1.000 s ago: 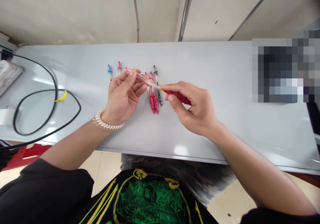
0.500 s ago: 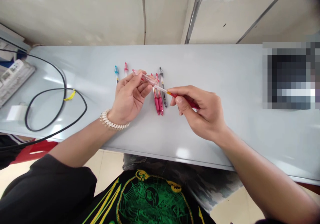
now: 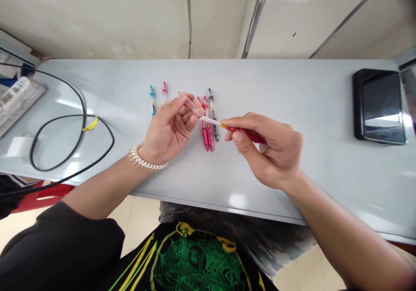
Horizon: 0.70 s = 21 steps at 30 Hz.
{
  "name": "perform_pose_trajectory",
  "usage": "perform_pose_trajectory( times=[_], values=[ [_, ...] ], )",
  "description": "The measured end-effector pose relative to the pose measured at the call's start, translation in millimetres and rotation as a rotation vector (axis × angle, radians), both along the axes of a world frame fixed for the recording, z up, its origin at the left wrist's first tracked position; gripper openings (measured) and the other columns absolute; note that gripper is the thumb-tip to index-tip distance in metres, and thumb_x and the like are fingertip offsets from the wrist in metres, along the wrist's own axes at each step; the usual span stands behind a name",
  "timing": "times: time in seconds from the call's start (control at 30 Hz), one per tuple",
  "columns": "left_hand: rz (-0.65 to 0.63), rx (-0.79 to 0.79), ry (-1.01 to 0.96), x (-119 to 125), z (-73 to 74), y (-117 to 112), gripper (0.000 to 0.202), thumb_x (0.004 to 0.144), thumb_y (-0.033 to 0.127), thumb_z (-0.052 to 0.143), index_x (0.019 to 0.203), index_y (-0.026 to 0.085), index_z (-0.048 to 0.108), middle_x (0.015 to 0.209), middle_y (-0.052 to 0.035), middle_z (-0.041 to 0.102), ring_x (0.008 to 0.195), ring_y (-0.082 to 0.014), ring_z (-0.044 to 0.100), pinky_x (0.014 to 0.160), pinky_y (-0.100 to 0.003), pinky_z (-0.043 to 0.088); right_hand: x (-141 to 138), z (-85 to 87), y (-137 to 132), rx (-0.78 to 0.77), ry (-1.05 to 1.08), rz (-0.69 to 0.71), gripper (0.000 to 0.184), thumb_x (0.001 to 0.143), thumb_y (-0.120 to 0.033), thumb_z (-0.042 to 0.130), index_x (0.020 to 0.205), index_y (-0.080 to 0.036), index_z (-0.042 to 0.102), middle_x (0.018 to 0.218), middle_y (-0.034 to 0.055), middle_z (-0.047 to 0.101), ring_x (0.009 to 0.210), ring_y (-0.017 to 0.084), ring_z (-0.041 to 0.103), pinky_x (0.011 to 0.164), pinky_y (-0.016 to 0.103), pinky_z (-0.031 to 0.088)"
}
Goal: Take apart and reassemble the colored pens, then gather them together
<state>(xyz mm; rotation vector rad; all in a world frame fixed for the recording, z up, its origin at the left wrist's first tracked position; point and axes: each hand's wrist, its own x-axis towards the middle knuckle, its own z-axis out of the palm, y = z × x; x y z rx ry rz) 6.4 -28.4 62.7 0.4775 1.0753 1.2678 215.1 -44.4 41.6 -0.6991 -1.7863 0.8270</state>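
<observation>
My left hand [image 3: 169, 128] pinches a clear, pink-tinted pen barrel [image 3: 192, 105] between thumb and fingers, above the table. In my right hand [image 3: 271, 145] is the red front section of a pen [image 3: 251, 135], and a whitish refill [image 3: 211, 120] sticks out of it to the left. The refill's far end meets the barrel's open end by my left fingertips; whether it sits inside, I cannot tell. Under and behind the hands lie two pink pens [image 3: 207, 132] and a grey-black pen [image 3: 214, 124]. A blue pen [image 3: 152, 96] and another pink pen [image 3: 164, 89] lie further left.
A black cable [image 3: 112, 141] with a yellow tag loops over the grey table [image 3: 276, 83] at left. Beside it are a white power strip [image 3: 24, 93] and a white block [image 3: 20, 146]. A black device with a dark screen [image 3: 380, 106] lies at far right.
My right hand has shifted slightly right and down with the red pen section, and more of the refill shows. My left hand has turned the barrel slightly. The other pens lie as before.
</observation>
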Motion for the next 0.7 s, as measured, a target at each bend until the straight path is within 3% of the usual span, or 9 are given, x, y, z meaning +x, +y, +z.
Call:
perform_pose_trajectory(
  times=[0.17, 0.33, 0.53, 0.7],
  values=[
    [-0.09, -0.01, 0.03, -1.2, 0.4, -4.7, 0.028, 0.11, 0.025, 0.052, 0.093, 0.016, 0.072, 0.08, -0.0016, 0.073, 0.063, -0.0073, 0.073, 0.063, -0.012, 0.062, -0.2, 2.9, -1.5, 0.029, 0.024, -0.031, 0.02, 0.103, -0.017, 0.062, 0.114, -0.021, 0.078, 0.082, 0.0026, 0.076, 0.062, 0.011, 0.06, 0.056, 0.027, 0.053],
    [-0.188, 0.004, 0.014, -0.6, 1.7, -9.1, 0.026, 0.106, 0.02, 0.05, 0.09, 0.017, 0.071, 0.075, -0.0018, 0.069, 0.057, -0.0098, 0.07, 0.056, -0.017, 0.06, -0.7, 2.7, -1.7, 0.037, 0.033, -0.02, 0.021, 0.102, -0.014, 0.062, 0.114, -0.019, 0.078, 0.083, 0.0031, 0.076, 0.066, 0.012, 0.064, 0.057, 0.026, 0.052],
    [-0.341, 0.0, -0.01, -5.3, 4.8, -12.6, 0.027, 0.1, 0.028, 0.057, 0.077, 0.018, 0.065, 0.06, -0.0024, 0.061, 0.048, -0.0167, 0.069, 0.055, -0.029, 0.064, -0.8, 3.6, -3.2, 0.081, -0.012, -0.019, 0.026, 0.1, -0.011, 0.06, 0.116, -0.021, 0.078, 0.088, 0.0045, 0.078, 0.072, 0.015, 0.069, 0.056, 0.027, 0.054],
    [-0.424, 0.046, -0.039, -7.3, 4.6, -15.1, 0.023, 0.093, 0.033, 0.066, 0.075, 0.019, 0.066, 0.057, -0.0039, 0.062, 0.045, -0.0186, 0.068, 0.044, -0.027, 0.057, -0.5, 4.8, -3.9, 0.116, -0.035, -0.034, 0.03, 0.098, -0.008, 0.059, 0.116, -0.023, 0.077, 0.088, 0.0046, 0.077, 0.072, 0.015, 0.069, 0.055, 0.028, 0.055]
  ],
)
